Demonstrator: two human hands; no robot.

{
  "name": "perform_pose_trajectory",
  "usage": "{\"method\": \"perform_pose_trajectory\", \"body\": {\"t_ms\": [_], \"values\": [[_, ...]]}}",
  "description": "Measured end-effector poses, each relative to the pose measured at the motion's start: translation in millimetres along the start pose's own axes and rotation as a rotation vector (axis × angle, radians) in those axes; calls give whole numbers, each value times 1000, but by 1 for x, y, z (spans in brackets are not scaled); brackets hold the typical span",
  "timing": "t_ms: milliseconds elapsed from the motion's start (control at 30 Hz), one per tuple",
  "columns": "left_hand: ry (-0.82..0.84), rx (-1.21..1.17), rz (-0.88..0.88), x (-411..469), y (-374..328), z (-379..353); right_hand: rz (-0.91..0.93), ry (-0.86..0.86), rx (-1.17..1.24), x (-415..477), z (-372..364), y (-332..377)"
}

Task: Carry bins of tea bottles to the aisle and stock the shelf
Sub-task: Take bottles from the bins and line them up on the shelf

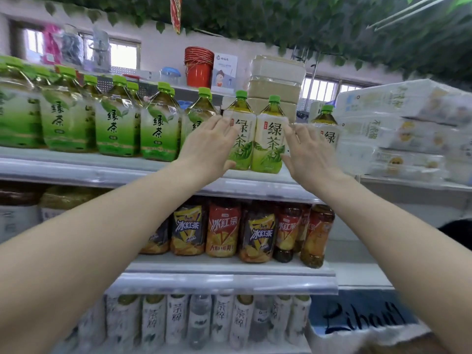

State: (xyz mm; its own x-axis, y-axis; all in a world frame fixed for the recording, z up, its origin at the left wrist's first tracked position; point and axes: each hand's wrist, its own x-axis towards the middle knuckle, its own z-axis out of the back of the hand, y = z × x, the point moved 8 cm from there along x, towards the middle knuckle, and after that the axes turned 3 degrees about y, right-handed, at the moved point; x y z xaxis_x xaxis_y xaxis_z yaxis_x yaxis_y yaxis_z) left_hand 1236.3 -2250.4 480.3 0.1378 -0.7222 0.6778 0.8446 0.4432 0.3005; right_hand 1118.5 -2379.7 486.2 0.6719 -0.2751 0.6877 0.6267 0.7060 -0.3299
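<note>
Carefully, I flank two green tea bottles [255, 139] near the shelf [102, 169] front edge, left hand [208, 146] and right hand [310, 152] fingers apart; a nudge could topple them.

Two bare arms and hands, nothing worn

Both forearms show uncovered from the bottom corners of the view up to the wrists, with no sleeve edge in sight. The left hand [208, 146] and right hand [310, 152] carry no gloves, rings, watch or bands; the fingers are slim, nails short and unpainted where visible.
</note>
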Motion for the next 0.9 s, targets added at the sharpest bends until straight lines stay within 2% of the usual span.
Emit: {"method": "perform_pose_trajectory", "body": {"t_ms": [200, 367, 667, 900], "values": [[-34, -152, -14, -82, -22, -5, 40, 52, 1, -86, -2, 48], [8, -256, -24, -174, -49, -50, 83, 133, 59, -184, -42, 95], [378, -465, 19, -353, -113, -209, 66, 460, 225, -387, -173, 166], [669, -557, 13, -503, -204, -336, -29, 696, 448, -559, -293, 215]]}}
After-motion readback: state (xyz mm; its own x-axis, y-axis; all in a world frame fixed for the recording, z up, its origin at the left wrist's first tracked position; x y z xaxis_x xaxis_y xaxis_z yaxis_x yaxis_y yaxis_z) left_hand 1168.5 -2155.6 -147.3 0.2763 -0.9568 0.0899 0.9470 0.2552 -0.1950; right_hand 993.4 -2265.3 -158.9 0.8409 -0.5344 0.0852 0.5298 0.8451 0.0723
